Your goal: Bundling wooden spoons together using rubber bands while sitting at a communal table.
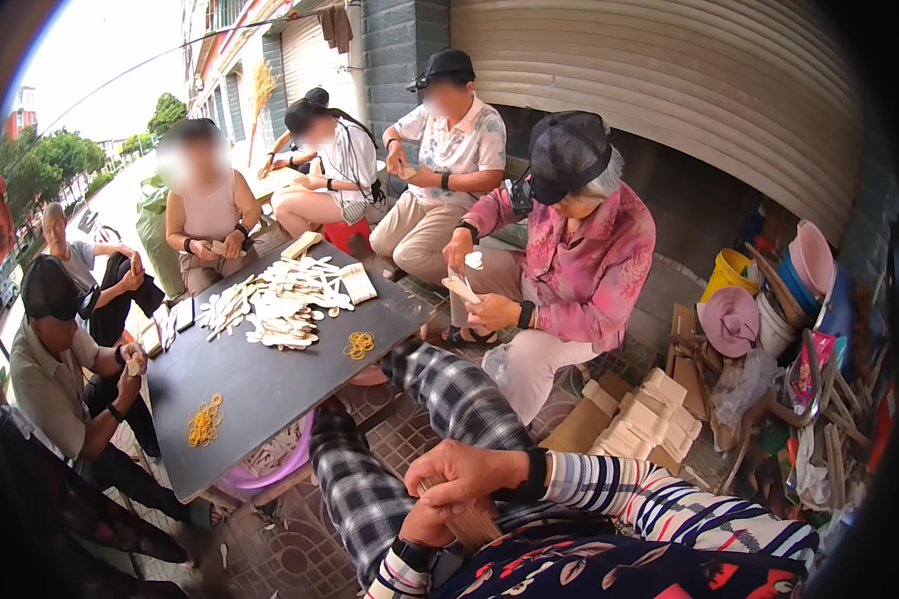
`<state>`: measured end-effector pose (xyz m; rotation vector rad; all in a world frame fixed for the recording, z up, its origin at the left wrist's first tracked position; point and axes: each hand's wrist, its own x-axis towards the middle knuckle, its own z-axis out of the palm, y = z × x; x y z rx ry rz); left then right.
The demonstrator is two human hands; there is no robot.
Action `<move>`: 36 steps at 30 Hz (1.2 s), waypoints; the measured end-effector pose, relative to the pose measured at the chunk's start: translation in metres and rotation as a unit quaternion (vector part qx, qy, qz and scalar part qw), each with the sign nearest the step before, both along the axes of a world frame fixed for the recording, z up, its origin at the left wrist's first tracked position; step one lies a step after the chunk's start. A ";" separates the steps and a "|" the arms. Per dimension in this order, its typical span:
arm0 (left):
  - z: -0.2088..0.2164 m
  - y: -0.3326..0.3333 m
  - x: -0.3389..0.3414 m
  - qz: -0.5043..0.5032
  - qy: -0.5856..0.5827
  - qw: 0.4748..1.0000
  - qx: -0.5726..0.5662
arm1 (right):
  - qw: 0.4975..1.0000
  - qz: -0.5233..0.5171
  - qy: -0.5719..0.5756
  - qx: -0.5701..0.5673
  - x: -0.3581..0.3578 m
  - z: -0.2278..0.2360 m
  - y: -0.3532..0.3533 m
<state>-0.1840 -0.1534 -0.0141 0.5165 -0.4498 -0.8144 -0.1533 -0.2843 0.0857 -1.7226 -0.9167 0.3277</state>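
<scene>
A bundle of flat wooden sticks [466, 522] lay in the person's lap, long axis running near-right to far-left. Both the right hand [461, 473] and left hand [432, 523] clamped it together. The dark table [270, 384] stood far-left.

— What is the camera wearer dressed in?

— Long sleeves striped white, navy and red, reaching from about four o'clock toward the right hand [466, 471]. A black band circles that wrist; a dark watch sits by the left hand [432, 526] at six o'clock. Trousers are navy-and-white plaid, running toward twelve o'clock. Over the lap lies dark floral fabric, possibly an apron.
</scene>
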 end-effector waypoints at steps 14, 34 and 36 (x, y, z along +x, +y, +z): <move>0.002 0.002 -0.007 -0.018 -0.017 1.000 -0.010 | 1.000 -0.004 -0.009 -0.012 -0.010 0.004 0.001; 0.005 0.001 -0.006 -0.020 0.012 0.999 -0.039 | 1.000 -0.013 -0.003 -0.016 -0.007 0.001 0.000; 0.004 0.000 -0.006 -0.020 0.014 0.999 -0.044 | 0.999 0.004 0.000 -0.038 -0.004 0.001 -0.003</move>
